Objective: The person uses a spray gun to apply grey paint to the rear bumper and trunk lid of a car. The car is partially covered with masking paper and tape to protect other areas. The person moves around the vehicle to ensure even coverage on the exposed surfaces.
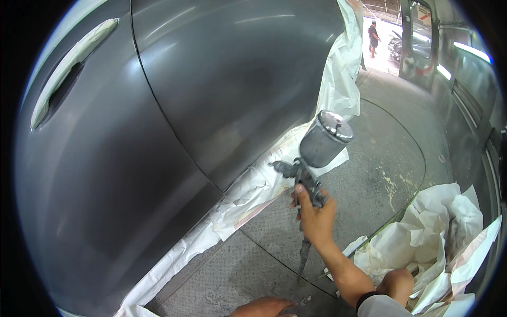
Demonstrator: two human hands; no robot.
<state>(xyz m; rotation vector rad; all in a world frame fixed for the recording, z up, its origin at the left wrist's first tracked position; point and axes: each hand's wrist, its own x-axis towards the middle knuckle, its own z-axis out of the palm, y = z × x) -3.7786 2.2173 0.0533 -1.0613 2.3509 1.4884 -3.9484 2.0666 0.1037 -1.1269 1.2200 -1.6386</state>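
Note:
My right hand (pixel 315 214) is wrapped round the grip of a spray gun (pixel 305 177) with a grey metal paint cup (pixel 325 140) on top. Its nozzle points left at the dark grey car panel (pixel 237 90), a short way off from it. Below the grip hangs the hose fitting (pixel 304 253). At the bottom edge my left hand (pixel 264 307) shows only in part, its fingers stretched to the right with nothing seen in them. Farther left, a pale-covered door handle (pixel 71 71) stands out on the grey door (pixel 100 174).
White masking paper (pixel 253 187) runs along the car's lower edge and up its far side. A thin hose (pixel 417 140) curves over the grey floor (pixel 364 174). Crumpled paper (pixel 422 232) lies at the right. In the far opening stand a person (pixel 373 38) and a motorcycle (pixel 395 46).

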